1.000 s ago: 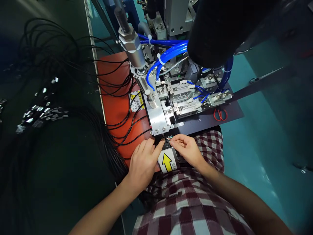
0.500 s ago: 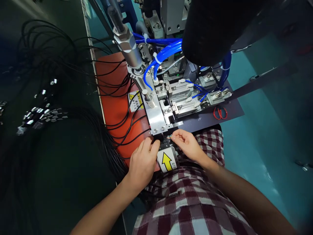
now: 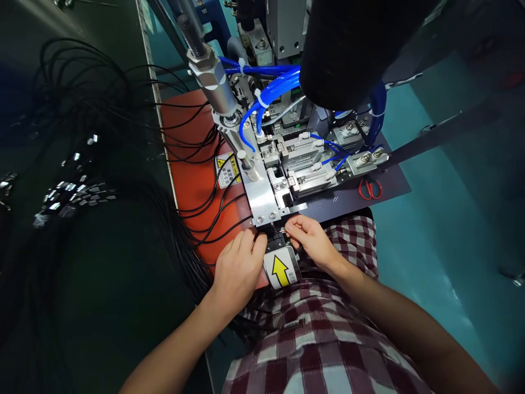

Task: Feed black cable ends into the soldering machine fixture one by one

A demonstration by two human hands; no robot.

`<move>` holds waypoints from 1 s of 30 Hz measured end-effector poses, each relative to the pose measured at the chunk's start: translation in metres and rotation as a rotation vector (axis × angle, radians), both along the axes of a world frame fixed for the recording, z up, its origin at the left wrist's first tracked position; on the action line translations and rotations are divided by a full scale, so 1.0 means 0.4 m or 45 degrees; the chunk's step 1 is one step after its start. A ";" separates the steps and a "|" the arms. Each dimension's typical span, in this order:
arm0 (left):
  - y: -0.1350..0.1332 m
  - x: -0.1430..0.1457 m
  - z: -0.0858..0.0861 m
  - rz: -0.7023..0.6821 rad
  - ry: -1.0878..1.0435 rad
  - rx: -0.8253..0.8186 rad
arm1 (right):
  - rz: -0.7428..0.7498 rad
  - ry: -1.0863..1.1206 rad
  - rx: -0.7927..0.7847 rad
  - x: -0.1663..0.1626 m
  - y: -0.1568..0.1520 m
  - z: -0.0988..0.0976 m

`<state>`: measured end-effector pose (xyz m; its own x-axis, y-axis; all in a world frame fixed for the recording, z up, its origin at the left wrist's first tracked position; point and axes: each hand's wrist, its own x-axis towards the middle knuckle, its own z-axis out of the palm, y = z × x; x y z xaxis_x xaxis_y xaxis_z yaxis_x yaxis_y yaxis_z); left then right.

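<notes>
My left hand (image 3: 239, 267) is closed, its fingers curled over the left edge of a black feed track (image 3: 274, 242) at the front of the machine; what they grip is hidden. Across the track, my right hand (image 3: 310, 239) is closed in a pinch at the thin wires, mostly covered by its fingertips. A small shiny end (image 3: 282, 230) shows just left of those fingertips. Right below, between the hands, is a white label with a yellow arrow (image 3: 280, 270). The machine's metal block (image 3: 262, 203) with two bolts stands just beyond both hands.
Black cables (image 3: 205, 241) run over the red plate (image 3: 186, 180) at left, with a bundle of metal-ended connectors (image 3: 74, 191) farther left. Blue air tubes (image 3: 283, 87) and small cylinders (image 3: 311, 178) fill the machine. Red-handled scissors (image 3: 370, 189) lie on the dark plate at right.
My right hand has shifted slightly left and its fingers have curled in more, so the coloured wires seen before are now mostly covered. My left hand has stayed nearly in place.
</notes>
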<state>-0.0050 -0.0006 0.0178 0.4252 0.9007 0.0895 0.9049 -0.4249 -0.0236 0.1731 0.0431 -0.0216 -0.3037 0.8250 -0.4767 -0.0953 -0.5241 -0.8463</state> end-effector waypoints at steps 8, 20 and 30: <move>-0.022 0.009 -0.002 0.006 -0.154 -0.173 | 0.058 0.055 -0.028 0.006 0.006 -0.009; -0.008 0.032 -0.034 0.053 -0.423 -0.196 | -0.056 -0.006 0.107 -0.004 -0.013 -0.028; -0.126 -0.020 -0.052 0.355 -0.440 -0.120 | -0.036 0.173 -0.066 0.002 0.000 -0.034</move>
